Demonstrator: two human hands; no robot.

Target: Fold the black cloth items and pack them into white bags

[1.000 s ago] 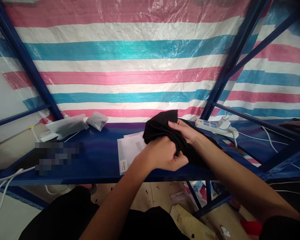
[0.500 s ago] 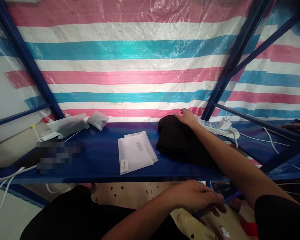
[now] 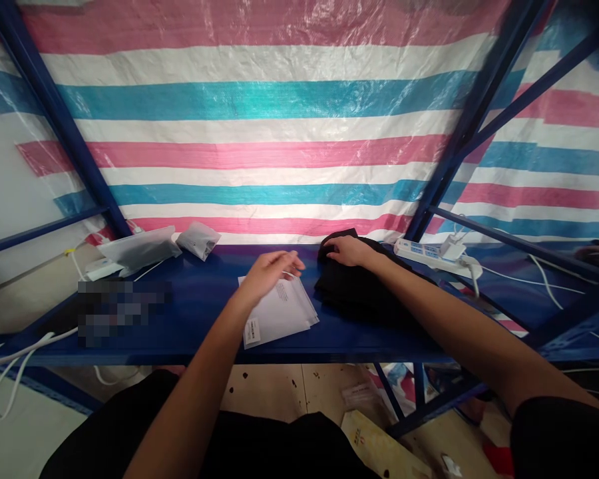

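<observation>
My right hand (image 3: 348, 251) has its fingers closed on the upper left part of a folded black cloth (image 3: 359, 289), which rests on the blue shelf. The cloth looks like a garment, but its exact kind cannot be made out. My left hand (image 3: 274, 271) hovers over a small stack of thin white packets (image 3: 279, 313), its fingers loosely bent and nothing visible in them. A small printed label shows at the lower left of the top packet. The left hand and wrist hide the stack's upper left part.
The blue shelf (image 3: 199, 332) has upright posts at both sides. A white power strip (image 3: 434, 258) with plugs and cables lies right of the cloth. On the left are a crumpled grey-white bag (image 3: 198, 239), a larger pale bag (image 3: 142, 247) and cables. Striped sheeting (image 3: 259, 153) hangs behind.
My left hand has risen from below the shelf's front edge and moved left over the white packets. My right hand has shifted left and nearer, lifting or folding the cloth's far edge.
</observation>
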